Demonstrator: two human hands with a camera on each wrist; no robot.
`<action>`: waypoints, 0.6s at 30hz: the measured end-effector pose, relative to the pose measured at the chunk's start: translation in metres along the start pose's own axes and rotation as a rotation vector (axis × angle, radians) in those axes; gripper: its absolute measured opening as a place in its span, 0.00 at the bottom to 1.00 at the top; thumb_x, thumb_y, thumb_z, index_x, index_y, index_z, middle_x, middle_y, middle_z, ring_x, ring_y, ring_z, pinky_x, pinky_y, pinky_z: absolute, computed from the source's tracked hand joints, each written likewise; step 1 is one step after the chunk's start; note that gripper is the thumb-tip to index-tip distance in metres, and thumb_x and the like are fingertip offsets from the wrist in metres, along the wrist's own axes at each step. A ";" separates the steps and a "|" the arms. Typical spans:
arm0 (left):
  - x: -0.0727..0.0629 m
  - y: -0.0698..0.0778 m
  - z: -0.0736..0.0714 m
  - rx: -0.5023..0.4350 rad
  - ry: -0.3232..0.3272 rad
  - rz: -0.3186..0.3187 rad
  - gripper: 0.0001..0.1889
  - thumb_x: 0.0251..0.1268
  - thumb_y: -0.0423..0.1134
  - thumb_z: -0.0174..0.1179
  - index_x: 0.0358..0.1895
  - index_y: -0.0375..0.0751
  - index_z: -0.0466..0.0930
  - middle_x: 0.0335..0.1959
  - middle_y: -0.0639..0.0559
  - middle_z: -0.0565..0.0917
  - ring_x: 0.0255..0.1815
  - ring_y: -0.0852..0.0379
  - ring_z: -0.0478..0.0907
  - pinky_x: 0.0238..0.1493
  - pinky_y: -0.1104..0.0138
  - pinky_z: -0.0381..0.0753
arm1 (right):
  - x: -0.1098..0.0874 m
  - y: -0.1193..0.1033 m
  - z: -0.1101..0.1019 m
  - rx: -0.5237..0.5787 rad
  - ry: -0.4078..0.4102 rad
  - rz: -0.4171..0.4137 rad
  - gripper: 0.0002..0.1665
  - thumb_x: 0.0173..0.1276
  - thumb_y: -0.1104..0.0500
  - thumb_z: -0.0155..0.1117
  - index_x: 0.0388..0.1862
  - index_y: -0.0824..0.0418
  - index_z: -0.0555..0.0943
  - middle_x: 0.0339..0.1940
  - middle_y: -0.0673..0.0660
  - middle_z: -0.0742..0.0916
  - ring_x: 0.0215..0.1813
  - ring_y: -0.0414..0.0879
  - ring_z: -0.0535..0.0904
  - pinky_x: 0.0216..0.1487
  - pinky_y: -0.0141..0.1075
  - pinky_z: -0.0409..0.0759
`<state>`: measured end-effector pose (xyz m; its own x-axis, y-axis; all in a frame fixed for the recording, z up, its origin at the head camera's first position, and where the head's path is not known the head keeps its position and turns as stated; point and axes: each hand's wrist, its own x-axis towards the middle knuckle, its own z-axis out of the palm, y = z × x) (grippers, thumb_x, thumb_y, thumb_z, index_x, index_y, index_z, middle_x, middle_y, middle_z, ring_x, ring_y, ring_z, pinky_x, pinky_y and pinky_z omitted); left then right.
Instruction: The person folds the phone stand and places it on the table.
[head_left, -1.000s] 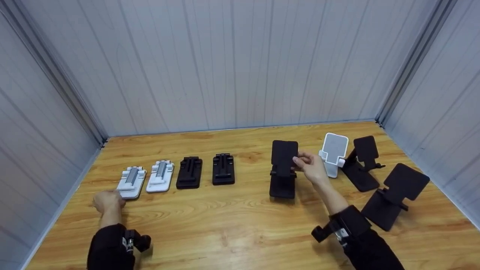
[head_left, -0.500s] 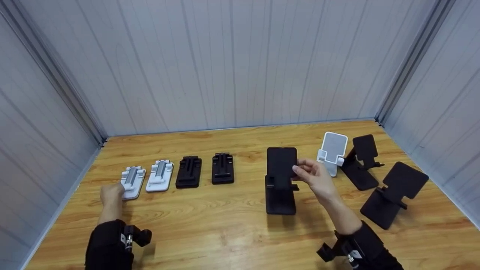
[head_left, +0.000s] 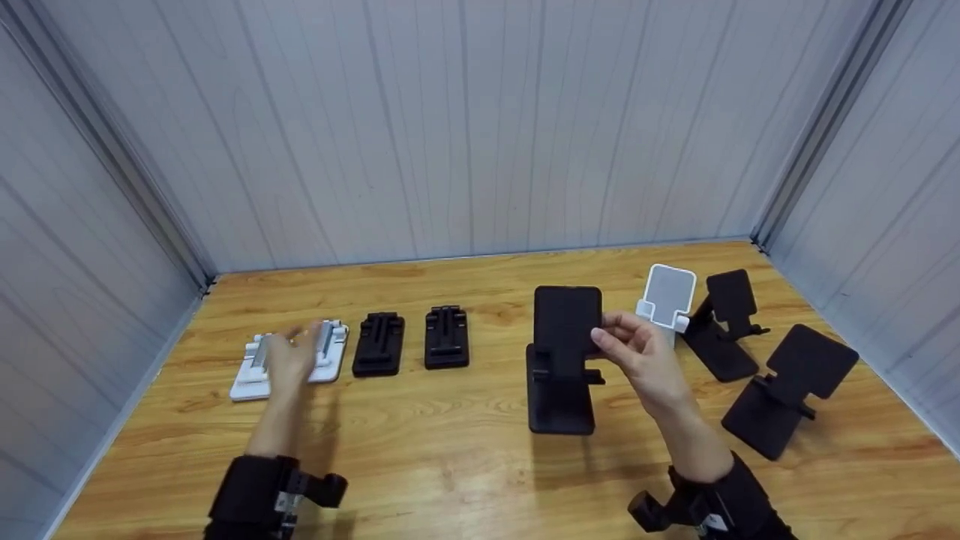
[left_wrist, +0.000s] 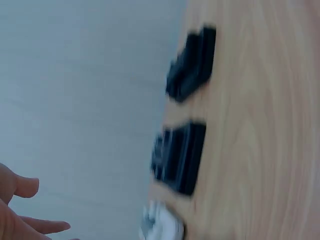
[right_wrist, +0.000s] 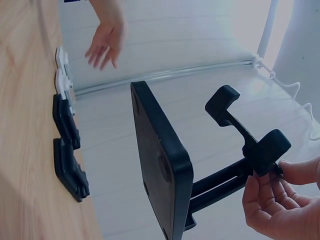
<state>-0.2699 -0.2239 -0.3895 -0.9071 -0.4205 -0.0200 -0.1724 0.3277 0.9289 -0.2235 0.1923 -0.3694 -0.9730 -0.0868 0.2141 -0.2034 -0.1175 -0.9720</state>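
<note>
My right hand (head_left: 649,367) pinches the side of an unfolded black phone stand (head_left: 566,322) between thumb and fingers. In the right wrist view that stand (right_wrist: 160,145) is lifted off the table, its base tilted and rubber feet showing. My left hand (head_left: 289,367), blurred, passes in front of two folded white phone stands, the outer one (head_left: 247,386) and the inner one (head_left: 330,360), partly hiding both. Its fingers look loose and hold nothing, as the right wrist view of the left hand (right_wrist: 107,42) also shows.
Two folded black phone stands (head_left: 379,345) lie right of the white pair. On the right stand an unfolded white phone stand (head_left: 670,292) and two unfolded black ones, one farther back (head_left: 731,300) and one nearer (head_left: 811,364). Panel walls (head_left: 465,135) enclose the wooden table (head_left: 450,465).
My left hand has left the outer white stand's near edge and moved right. My right hand has raised the black phone stand off the table and brought it slightly nearer.
</note>
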 end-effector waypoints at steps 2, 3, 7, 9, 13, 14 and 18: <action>-0.012 0.006 0.016 0.003 -0.054 0.060 0.27 0.85 0.35 0.51 0.72 0.10 0.66 0.72 0.13 0.71 0.74 0.23 0.72 0.80 0.44 0.77 | -0.001 0.001 0.002 0.015 -0.018 -0.023 0.15 0.79 0.76 0.57 0.43 0.58 0.83 0.34 0.44 0.88 0.39 0.35 0.85 0.45 0.25 0.90; -0.018 0.009 0.023 -0.006 -0.092 0.078 0.27 0.85 0.35 0.51 0.72 0.11 0.67 0.71 0.14 0.72 0.74 0.23 0.73 0.79 0.44 0.78 | -0.001 0.001 0.003 0.024 -0.027 -0.036 0.15 0.79 0.76 0.58 0.43 0.58 0.84 0.34 0.44 0.88 0.39 0.35 0.85 0.45 0.25 0.90; -0.045 0.019 0.052 -0.084 -0.219 0.085 0.27 0.87 0.35 0.52 0.74 0.13 0.66 0.73 0.16 0.72 0.77 0.24 0.71 0.83 0.41 0.72 | -0.003 0.000 0.007 0.050 -0.055 -0.075 0.15 0.79 0.75 0.59 0.43 0.57 0.84 0.34 0.44 0.88 0.39 0.35 0.85 0.45 0.26 0.90; -0.058 0.021 0.065 -0.123 -0.282 0.055 0.28 0.88 0.37 0.52 0.76 0.15 0.64 0.75 0.19 0.71 0.77 0.26 0.70 0.84 0.41 0.71 | -0.004 -0.001 0.010 0.053 -0.059 -0.081 0.15 0.79 0.75 0.59 0.42 0.57 0.85 0.34 0.44 0.88 0.39 0.35 0.85 0.45 0.26 0.90; -0.084 0.022 0.087 -0.201 -0.397 0.044 0.28 0.88 0.38 0.53 0.77 0.17 0.64 0.72 0.21 0.75 0.73 0.28 0.75 0.80 0.41 0.76 | -0.007 -0.001 0.012 0.039 -0.060 -0.089 0.15 0.79 0.75 0.59 0.42 0.57 0.84 0.34 0.44 0.88 0.39 0.35 0.85 0.45 0.26 0.89; -0.090 0.022 0.092 -0.227 -0.432 0.050 0.28 0.88 0.37 0.53 0.76 0.16 0.64 0.71 0.21 0.76 0.71 0.28 0.76 0.79 0.42 0.78 | -0.007 -0.001 0.012 0.035 -0.060 -0.091 0.15 0.79 0.75 0.59 0.43 0.58 0.84 0.34 0.44 0.88 0.39 0.35 0.85 0.45 0.26 0.89; -0.109 0.020 0.111 -0.342 -0.609 0.088 0.27 0.88 0.33 0.50 0.75 0.11 0.61 0.66 0.18 0.78 0.64 0.34 0.84 0.74 0.47 0.85 | -0.010 -0.001 0.013 0.010 -0.066 -0.112 0.14 0.80 0.75 0.59 0.44 0.59 0.84 0.35 0.44 0.88 0.40 0.36 0.84 0.45 0.26 0.89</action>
<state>-0.2175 -0.0777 -0.4103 -0.9830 0.1765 -0.0496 -0.0483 0.0121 0.9988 -0.2127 0.1804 -0.3694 -0.9347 -0.1375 0.3279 -0.3093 -0.1405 -0.9405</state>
